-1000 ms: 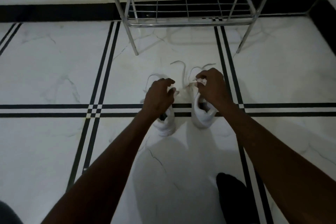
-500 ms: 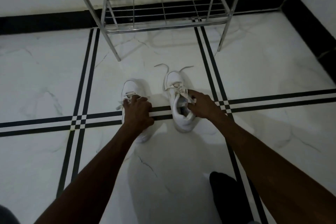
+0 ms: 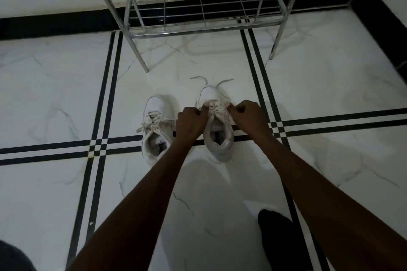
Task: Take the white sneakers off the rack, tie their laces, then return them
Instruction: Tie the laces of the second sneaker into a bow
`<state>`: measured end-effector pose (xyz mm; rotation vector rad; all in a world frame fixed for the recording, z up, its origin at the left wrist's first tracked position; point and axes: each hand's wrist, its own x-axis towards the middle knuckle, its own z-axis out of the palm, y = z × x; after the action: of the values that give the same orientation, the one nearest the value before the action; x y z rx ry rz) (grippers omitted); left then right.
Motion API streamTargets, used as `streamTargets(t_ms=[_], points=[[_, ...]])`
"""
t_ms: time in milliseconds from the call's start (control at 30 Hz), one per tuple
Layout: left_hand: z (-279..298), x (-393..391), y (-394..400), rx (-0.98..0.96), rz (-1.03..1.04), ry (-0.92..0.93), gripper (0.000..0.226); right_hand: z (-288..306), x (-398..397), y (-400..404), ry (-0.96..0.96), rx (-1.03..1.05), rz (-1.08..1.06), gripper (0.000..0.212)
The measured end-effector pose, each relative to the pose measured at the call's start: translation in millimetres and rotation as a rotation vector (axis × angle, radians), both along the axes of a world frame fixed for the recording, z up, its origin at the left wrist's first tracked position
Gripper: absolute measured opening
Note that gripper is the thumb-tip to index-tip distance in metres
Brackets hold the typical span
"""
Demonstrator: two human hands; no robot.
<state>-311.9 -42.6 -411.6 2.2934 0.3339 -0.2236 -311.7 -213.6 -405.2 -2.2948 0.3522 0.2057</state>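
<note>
Two white sneakers stand side by side on the floor, toes toward the rack. The left sneaker (image 3: 155,130) has its laces tied in a loose bow. The right sneaker (image 3: 217,136) sits between my hands. My left hand (image 3: 191,122) pinches the lace on that shoe's left side. My right hand (image 3: 247,116) pinches the lace on its right side. The two free lace ends (image 3: 204,80) trail on the floor past the toe. The metal wire shoe rack (image 3: 204,22) stands just beyond, its lower shelf bare.
The floor is white marble with black double stripes (image 3: 103,94) crossing under the shoes. A black skirting (image 3: 55,25) runs along the wall and the right corner. My dark foot (image 3: 279,240) rests at the lower right.
My left hand left the left sneaker and moved over to the right one. Both hands now pinch the right sneaker's laces. The view shifted slightly.
</note>
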Motion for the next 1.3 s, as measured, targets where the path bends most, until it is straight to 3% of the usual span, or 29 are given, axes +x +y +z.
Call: streamTargets(t_ms=[100, 200, 300, 433, 633, 867, 967, 1033, 1133, 1300], points=[[-5, 7, -11, -0.103, 0.089, -0.030, 0.053, 4, 3, 11, 0.085, 0.061, 0.040, 0.060], [-4, 11, -16, -0.127, 0.085, -0.091, 0.023, 5, 10, 20, 0.057, 0.132, 0.030, 0.044], [2, 8, -23, -0.099, 0.073, -0.164, 0.014, 7, 15, 23, 0.095, 0.234, -0.052, 0.029], [-1, -9, -26, -0.047, 0.151, -0.293, 0.013, 1, 17, 17, 0.021, 0.158, -0.036, 0.012], [1, -17, -30, 0.097, 0.128, -0.323, 0.015, 4, 10, 21, -0.087, 0.005, 0.021, 0.020], [-12, -10, -27, -0.007, 0.237, -0.311, 0.014, -1, 4, 25, -0.077, 0.057, -0.095, 0.026], [-15, -13, -25, -0.113, 0.263, -0.344, 0.019, -6, 7, 22, -0.049, 0.201, -0.102, 0.020], [-13, -16, -21, -0.198, 0.234, -0.324, 0.022, -10, 8, 17, -0.004, 0.285, -0.064, 0.018], [-14, -20, -16, -0.293, 0.149, -0.268, 0.033, -7, 4, 16, -0.003, 0.252, 0.057, 0.017], [-13, -23, -22, -0.111, 0.155, -0.350, 0.019, -12, 4, 20, -0.185, 0.066, 0.117, 0.014]])
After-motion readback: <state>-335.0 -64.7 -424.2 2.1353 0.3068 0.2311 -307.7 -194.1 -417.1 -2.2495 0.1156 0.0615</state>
